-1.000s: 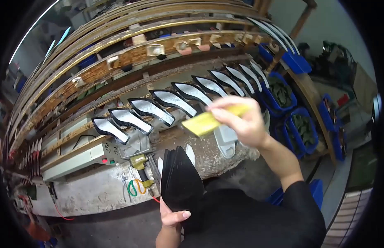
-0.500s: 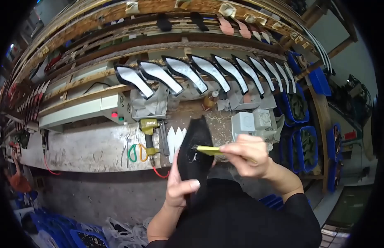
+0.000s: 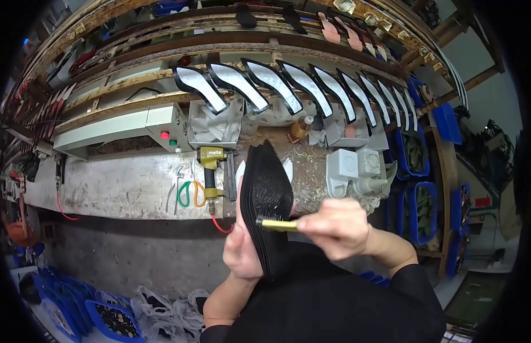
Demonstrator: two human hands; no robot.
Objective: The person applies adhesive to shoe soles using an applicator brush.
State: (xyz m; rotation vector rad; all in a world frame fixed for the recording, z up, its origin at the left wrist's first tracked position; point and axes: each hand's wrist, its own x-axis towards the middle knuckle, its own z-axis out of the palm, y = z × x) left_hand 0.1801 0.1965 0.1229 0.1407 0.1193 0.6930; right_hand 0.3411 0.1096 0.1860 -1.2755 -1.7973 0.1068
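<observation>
A thick stack of black, sole-shaped pieces (image 3: 268,188) stands tilted in front of my body, its layered edge showing on the left side. My left hand (image 3: 242,251) is wrapped round the lower left of this stack. My right hand (image 3: 337,227) pinches a yellow-handled brush (image 3: 281,225), whose tip lies against the black face of the top piece. Wet, shiny marks show on that face near the brush. White pointed pieces (image 3: 288,171) stick out behind the stack, partly hidden by it.
On the bench (image 3: 117,197) lie a nail gun (image 3: 210,171) with a red hose and scissors (image 3: 191,193). White-faced insoles (image 3: 285,91) line the rack above. White containers (image 3: 342,166) stand right of the stack, with blue baskets (image 3: 422,211) farther right.
The stack has turned, so its layered edge now shows. My right hand and the brush have moved lower on its face. The whole view has shifted slightly.
</observation>
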